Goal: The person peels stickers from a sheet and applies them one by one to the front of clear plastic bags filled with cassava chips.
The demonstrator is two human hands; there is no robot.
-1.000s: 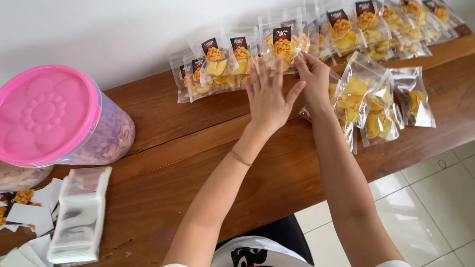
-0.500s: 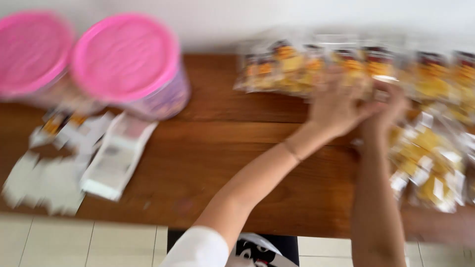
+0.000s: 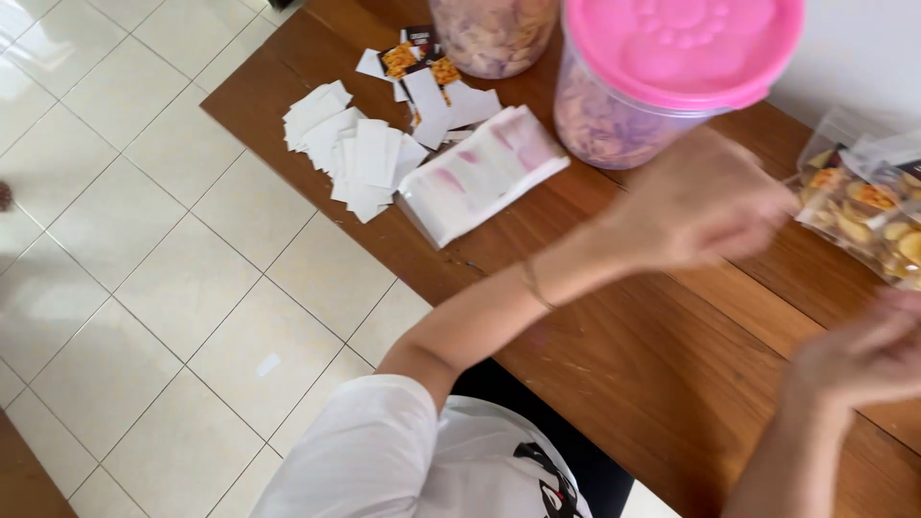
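A: What's worn?
B: White short-sleeved top (image 3: 384, 451), sleeve ends above the elbow. Black print on the front, partly cut off by the frame edge.
A: Below that?
B: Dark garment (image 3: 537, 422), only a strip visible.
A: Jewellery?
B: Thin bracelet (image 3: 531, 284) on the left wrist. Both hands bare, blurred; right forearm bare too.

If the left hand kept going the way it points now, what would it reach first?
The left hand, blurred, points right along the wooden table toward the clear snack bags. Those bags would likely come first; their near edge sits just past the knuckles. Its height above the table is unclear.
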